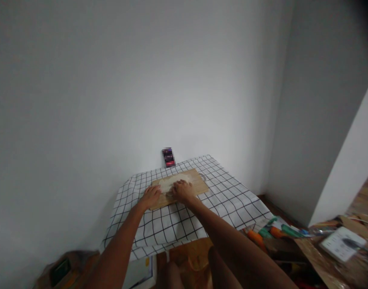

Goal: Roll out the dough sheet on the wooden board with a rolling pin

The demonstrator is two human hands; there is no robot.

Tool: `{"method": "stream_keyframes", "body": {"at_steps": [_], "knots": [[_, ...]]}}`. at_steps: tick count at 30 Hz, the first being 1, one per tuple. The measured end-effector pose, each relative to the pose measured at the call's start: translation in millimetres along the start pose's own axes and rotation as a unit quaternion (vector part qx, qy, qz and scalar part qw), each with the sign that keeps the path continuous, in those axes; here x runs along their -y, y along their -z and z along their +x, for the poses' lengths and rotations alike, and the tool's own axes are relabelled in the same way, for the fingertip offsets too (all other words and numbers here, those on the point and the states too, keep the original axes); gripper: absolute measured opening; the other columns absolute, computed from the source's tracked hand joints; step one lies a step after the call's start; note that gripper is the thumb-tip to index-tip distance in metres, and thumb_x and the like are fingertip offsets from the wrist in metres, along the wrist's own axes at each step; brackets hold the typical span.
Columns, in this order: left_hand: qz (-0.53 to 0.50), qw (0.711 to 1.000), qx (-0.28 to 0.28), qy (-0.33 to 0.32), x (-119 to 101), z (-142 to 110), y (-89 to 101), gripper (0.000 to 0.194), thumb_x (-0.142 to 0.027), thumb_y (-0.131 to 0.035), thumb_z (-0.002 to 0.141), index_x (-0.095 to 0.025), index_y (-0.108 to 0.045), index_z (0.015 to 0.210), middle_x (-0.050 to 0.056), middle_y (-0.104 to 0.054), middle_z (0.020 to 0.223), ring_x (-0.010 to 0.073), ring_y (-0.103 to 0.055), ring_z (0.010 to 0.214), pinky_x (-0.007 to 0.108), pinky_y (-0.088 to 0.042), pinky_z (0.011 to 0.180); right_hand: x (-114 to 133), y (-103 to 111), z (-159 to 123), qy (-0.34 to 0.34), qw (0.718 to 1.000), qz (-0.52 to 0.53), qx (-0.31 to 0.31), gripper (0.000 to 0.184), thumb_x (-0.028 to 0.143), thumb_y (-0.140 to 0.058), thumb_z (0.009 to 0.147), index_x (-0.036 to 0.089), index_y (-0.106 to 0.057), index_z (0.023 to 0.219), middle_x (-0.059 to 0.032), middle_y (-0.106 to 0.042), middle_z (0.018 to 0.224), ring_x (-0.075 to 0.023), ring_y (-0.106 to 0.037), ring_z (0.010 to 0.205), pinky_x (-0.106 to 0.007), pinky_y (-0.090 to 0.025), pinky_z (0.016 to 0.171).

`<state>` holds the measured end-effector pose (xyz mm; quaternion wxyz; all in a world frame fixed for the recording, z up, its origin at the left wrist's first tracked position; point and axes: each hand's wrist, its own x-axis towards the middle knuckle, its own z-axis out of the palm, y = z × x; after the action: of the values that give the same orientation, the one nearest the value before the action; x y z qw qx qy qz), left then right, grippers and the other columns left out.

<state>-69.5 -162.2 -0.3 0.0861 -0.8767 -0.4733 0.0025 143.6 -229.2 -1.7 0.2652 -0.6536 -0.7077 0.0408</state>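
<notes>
A pale, flattened piece of dough (166, 184) lies on a wooden cutting board (200, 184). My left hand (152, 195) rests palm down at the board's left end, its fingers stretched toward the dough's near-left edge. On the right part of the dough, my right hand (182, 190) presses down with bent fingers that take hold of it. That hand covers some of the dough, so its shape there is hidden.
A white tablecloth with black grid lines (228, 198) covers the table. A blurred dark and red item (168, 157) stands at the back by the wall (111, 80). Orange-handled tools (256, 239), cardboard and a white power strip (342, 244) lie at lower right.
</notes>
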Motion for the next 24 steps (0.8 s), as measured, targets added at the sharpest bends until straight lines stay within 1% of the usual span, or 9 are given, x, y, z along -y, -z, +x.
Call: {"method": "stream_keyframes", "body": {"at_steps": [4, 6, 8, 10, 12, 14, 17, 21, 24], "knots": [[0.014, 1.0, 0.014, -0.004, 1.1, 0.6, -1.8, 0.041, -0.018, -0.041, 0.101, -0.024, -0.064, 0.134, 0.009, -0.05, 0.159, 0.0253, -0.045, 0.148, 0.047, -0.025, 0.129, -0.7, -3.4, -0.5, -0.007, 1.0, 0.003, -0.002, 0.031, 0.038, -0.047, 0.103, 0.022, -0.072, 0.111, -0.0128, -0.071, 0.126, -0.0274, -0.057, 0.129, -0.048, -0.039, 0.107], [0.018, 1.0, 0.017, -0.005, 3.1, 2.7, -4.6, 0.042, -0.017, -0.041, 0.1, -0.024, -0.064, 0.136, 0.008, -0.048, 0.161, 0.0247, -0.042, 0.15, 0.046, -0.022, 0.13, -1.0, -5.2, 1.1, -0.007, 1.0, 0.005, -0.004, 0.033, 0.04, -0.046, 0.103, 0.022, -0.072, 0.113, -0.0135, -0.071, 0.127, -0.0281, -0.055, 0.13, -0.053, -0.034, 0.111], [0.018, 1.0, 0.02, -0.003, 6.0, 6.1, -8.0, 0.044, -0.017, -0.041, 0.1, -0.024, -0.062, 0.138, 0.009, -0.047, 0.161, 0.0249, -0.041, 0.151, 0.045, -0.023, 0.13, -1.3, -6.7, 3.4, -0.008, 1.0, 0.002, -0.006, 0.036, 0.043, -0.046, 0.103, 0.022, -0.072, 0.114, -0.0138, -0.07, 0.129, -0.029, -0.054, 0.132, -0.057, -0.028, 0.115], [0.014, 1.0, 0.021, -0.002, 9.5, 10.3, -11.5, 0.046, -0.018, -0.04, 0.1, -0.023, -0.061, 0.141, 0.009, -0.047, 0.161, 0.0251, -0.041, 0.15, 0.044, -0.024, 0.129, -1.8, -7.7, 6.4, -0.01, 1.0, -0.006, -0.006, 0.038, 0.046, -0.046, 0.103, 0.021, -0.072, 0.115, -0.0139, -0.071, 0.129, -0.0295, -0.054, 0.132, -0.058, -0.024, 0.117], [0.008, 1.0, 0.022, -0.004, 12.8, 14.9, -15.0, 0.047, -0.017, -0.041, 0.099, -0.022, -0.06, 0.142, 0.01, -0.046, 0.162, 0.0251, -0.041, 0.151, 0.045, -0.024, 0.129, -2.3, -8.5, 9.9, -0.01, 1.0, -0.016, -0.005, 0.04, 0.047, -0.044, 0.104, 0.021, -0.073, 0.114, -0.0138, -0.071, 0.128, -0.0292, -0.054, 0.132, -0.056, -0.025, 0.116], [-0.001, 1.0, 0.023, -0.006, 15.5, 19.3, -18.2, 0.048, -0.016, -0.042, 0.099, -0.019, -0.058, 0.144, 0.011, -0.045, 0.162, 0.0244, -0.039, 0.152, 0.044, -0.022, 0.129, -2.9, -9.0, 13.7, -0.008, 1.0, -0.027, -0.004, 0.043, 0.047, -0.042, 0.105, 0.02, -0.074, 0.112, -0.0141, -0.071, 0.127, -0.0285, -0.055, 0.13, -0.052, -0.031, 0.113], [-0.015, 1.0, 0.02, 0.0, 18.0, 25.4, -21.5, 0.047, -0.019, -0.038, 0.102, -0.016, -0.055, 0.146, 0.013, -0.045, 0.162, 0.0238, -0.038, 0.152, 0.042, -0.023, 0.129, -3.3, -9.2, 20.0, -0.006, 0.999, -0.039, -0.001, 0.048, 0.048, -0.037, 0.106, 0.018, -0.074, 0.111, -0.0151, -0.071, 0.126, -0.0288, -0.055, 0.128, -0.049, -0.036, 0.107], [-0.034, 0.999, 0.01, 0.016, 19.1, 31.7, -21.8, 0.048, -0.026, -0.032, 0.106, -0.014, -0.052, 0.148, 0.014, -0.048, 0.16, 0.023, -0.042, 0.149, 0.038, -0.029, 0.126, -3.2, -8.8, 27.9, -0.008, 0.999, -0.047, 0.002, 0.052, 0.05, -0.034, 0.108, 0.018, -0.075, 0.111, -0.0151, -0.072, 0.126, -0.0294, -0.055, 0.127, -0.051, -0.031, 0.109], [-0.042, 0.999, 0.004, 0.015, 19.6, 35.7, -20.4, 0.048, -0.028, -0.03, 0.107, -0.015, -0.054, 0.147, 0.013, -0.051, 0.158, 0.0211, -0.044, 0.148, 0.035, -0.029, 0.126, -3.3, -8.9, 32.0, -0.006, 0.998, -0.055, 0.0, 0.053, 0.051, -0.033, 0.108, 0.019, -0.075, 0.11, -0.0152, -0.072, 0.124, -0.0295, -0.056, 0.125, -0.052, -0.027, 0.112]]}}
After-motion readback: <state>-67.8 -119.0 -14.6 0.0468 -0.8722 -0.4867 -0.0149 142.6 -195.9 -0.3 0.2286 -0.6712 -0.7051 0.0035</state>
